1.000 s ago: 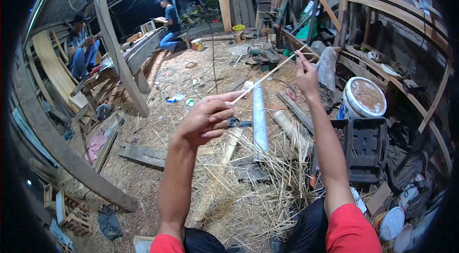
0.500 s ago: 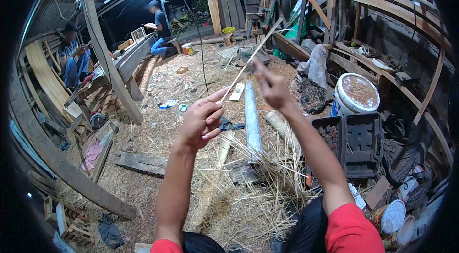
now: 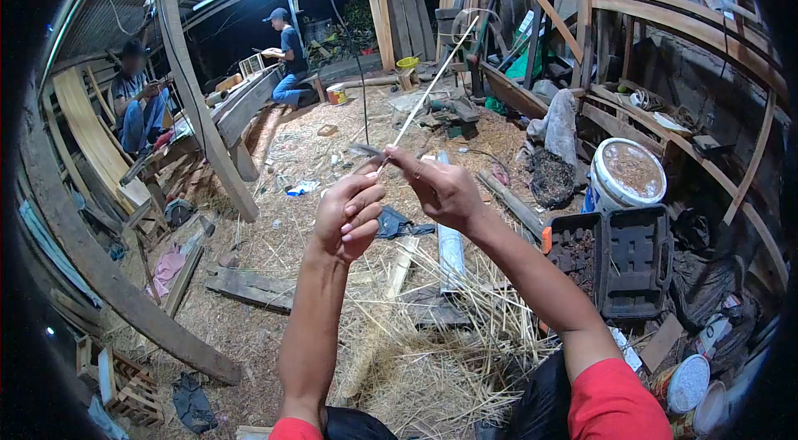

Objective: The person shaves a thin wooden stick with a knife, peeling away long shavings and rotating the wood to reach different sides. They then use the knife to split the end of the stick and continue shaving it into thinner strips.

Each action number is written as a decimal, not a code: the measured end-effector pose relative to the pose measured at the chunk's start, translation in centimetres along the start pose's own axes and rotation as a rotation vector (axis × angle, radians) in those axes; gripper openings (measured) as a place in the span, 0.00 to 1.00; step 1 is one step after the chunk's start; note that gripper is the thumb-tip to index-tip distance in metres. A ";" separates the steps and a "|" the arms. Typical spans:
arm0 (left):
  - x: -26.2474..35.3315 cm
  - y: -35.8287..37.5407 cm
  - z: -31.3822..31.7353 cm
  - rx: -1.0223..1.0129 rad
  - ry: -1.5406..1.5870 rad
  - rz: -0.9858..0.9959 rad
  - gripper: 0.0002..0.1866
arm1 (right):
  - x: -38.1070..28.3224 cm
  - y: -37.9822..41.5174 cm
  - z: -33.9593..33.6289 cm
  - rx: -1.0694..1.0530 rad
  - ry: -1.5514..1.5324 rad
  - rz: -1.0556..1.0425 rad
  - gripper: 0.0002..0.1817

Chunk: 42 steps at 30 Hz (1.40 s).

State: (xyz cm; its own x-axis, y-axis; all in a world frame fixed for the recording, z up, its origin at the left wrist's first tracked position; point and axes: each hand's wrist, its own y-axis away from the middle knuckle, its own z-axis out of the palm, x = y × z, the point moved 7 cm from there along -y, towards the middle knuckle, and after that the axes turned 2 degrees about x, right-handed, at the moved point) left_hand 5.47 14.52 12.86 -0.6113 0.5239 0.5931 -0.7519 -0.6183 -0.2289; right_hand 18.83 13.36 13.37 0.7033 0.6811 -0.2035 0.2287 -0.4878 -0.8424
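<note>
Straw-strewn floor [image 3: 274, 274] of cluttered workshop

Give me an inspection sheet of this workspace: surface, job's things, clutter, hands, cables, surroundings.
Surface: dirt floor strewn with sawdust and straw.
Job's things: thin bamboo strip, pinched near its lower end, slanting up and away; heap of split strips in front of the knees.
Clutter: white bucket, open black tool case, grey tube, loose planks, tins at lower right.
Hands: left hand and right hand close together, both gripping the strip.
Cables: one dark cord hanging from the roof.
Surroundings: curved timber frames; two other people sitting at the back under a lamp.
</note>
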 end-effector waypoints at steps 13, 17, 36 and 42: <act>-3.5 0.1 0.6 0.116 -0.422 -0.260 0.31 | 17.1 3.9 -10.9 0.437 0.056 0.535 0.20; -2.8 -1.1 0.4 0.050 -0.127 -0.148 0.29 | 11.3 2.4 -8.7 0.367 -0.104 0.439 0.21; -2.2 -0.6 2.0 0.044 -0.313 -0.080 0.28 | 14.8 3.8 -12.7 0.405 -0.060 0.514 0.22; -2.3 -2.0 1.6 0.128 -0.336 0.080 0.25 | -0.1 0.7 -4.0 -0.101 -0.296 0.203 0.26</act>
State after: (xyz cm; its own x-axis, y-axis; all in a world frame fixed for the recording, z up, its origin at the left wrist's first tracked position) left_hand 8.75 13.58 13.18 -0.5361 0.2624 0.8023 -0.6549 -0.7290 -0.1992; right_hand 21.63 10.77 14.84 0.5194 0.6859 -0.5097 0.1801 -0.6709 -0.7193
